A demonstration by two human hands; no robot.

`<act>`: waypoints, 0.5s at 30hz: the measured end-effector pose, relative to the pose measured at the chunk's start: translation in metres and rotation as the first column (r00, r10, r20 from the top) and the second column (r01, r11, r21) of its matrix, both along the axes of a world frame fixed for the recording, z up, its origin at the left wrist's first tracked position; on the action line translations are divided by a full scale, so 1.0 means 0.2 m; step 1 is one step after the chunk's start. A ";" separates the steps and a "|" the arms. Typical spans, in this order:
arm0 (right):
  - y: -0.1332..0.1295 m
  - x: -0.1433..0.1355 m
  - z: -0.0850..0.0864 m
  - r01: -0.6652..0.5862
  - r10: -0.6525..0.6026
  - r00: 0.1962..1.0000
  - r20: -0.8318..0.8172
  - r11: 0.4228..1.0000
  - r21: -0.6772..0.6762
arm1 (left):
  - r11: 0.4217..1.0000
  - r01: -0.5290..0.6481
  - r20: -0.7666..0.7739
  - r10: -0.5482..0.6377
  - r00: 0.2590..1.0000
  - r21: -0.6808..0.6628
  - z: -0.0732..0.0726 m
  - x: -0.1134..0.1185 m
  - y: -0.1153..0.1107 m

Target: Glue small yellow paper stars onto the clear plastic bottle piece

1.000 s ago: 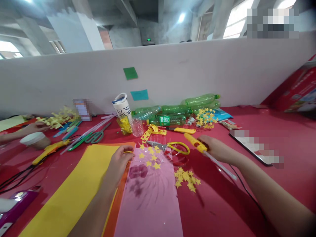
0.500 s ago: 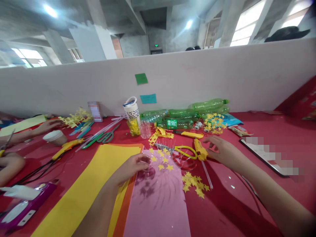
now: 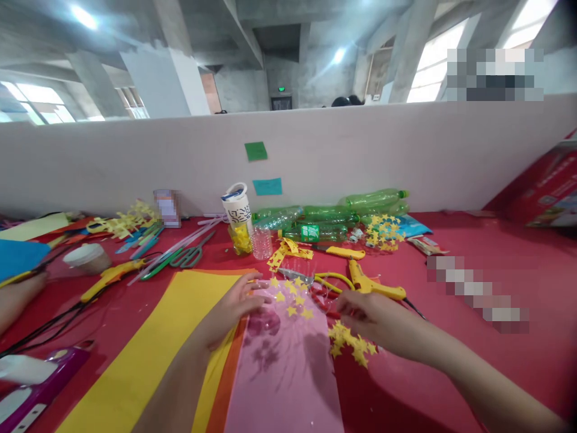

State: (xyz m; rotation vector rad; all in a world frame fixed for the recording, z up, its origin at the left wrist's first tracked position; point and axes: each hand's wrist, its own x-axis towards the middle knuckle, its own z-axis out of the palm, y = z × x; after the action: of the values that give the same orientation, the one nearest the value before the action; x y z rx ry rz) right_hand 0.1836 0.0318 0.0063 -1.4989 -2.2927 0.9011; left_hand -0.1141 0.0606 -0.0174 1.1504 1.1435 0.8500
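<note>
- While the left hand [image 3: 243,302] is hovering at the left edge of the pink sheet [image 3: 288,373], its fingers are curving apart, thumb well separated; whether they are touching the clear strips [image 3: 295,269], I cannot tell.
- The right hand [image 3: 356,310] is reaching in from the other side, its fingers bending down close together just above the star pile [image 3: 354,346]; whether they are pinching anything, I cannot tell.
- Between the hands, loose-looking stars [image 3: 292,311] are showing over the top of the pink sheet, among the clear strips.
- Behind the right hand, the glue gun [image 3: 372,284] is lying on the red table [image 3: 487,373].
- Scissors [image 3: 333,279] with yellow handles are lying just left of the glue gun, and a yellow cutter [image 3: 345,252] is lying behind them.
- Yellow paper [image 3: 148,337] is spreading under the left forearm, with orange paper [image 3: 228,379] peeking out beside the pink sheet.
- Green bottles [image 3: 331,213] are lying along the white partition [image 3: 338,156], and a patterned cup [image 3: 238,207] is standing to their left.
- At the far left, another person's hand [image 3: 20,297] is showing beside a blue sheet [image 3: 20,257].
</note>
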 end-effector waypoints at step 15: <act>0.15 0.06 0.03 0.241 -0.225 0.949 -0.219 0.969 0.050 | 0.993 -0.060 -0.285 0.029 0.958 -0.099 -0.02 -0.13 0.00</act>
State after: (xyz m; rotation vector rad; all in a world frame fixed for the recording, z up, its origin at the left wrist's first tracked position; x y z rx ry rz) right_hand 0.1965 0.0615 0.0115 -1.5218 -1.9300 0.8516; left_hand -0.1400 0.0611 -0.0212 1.1863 1.4372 0.6623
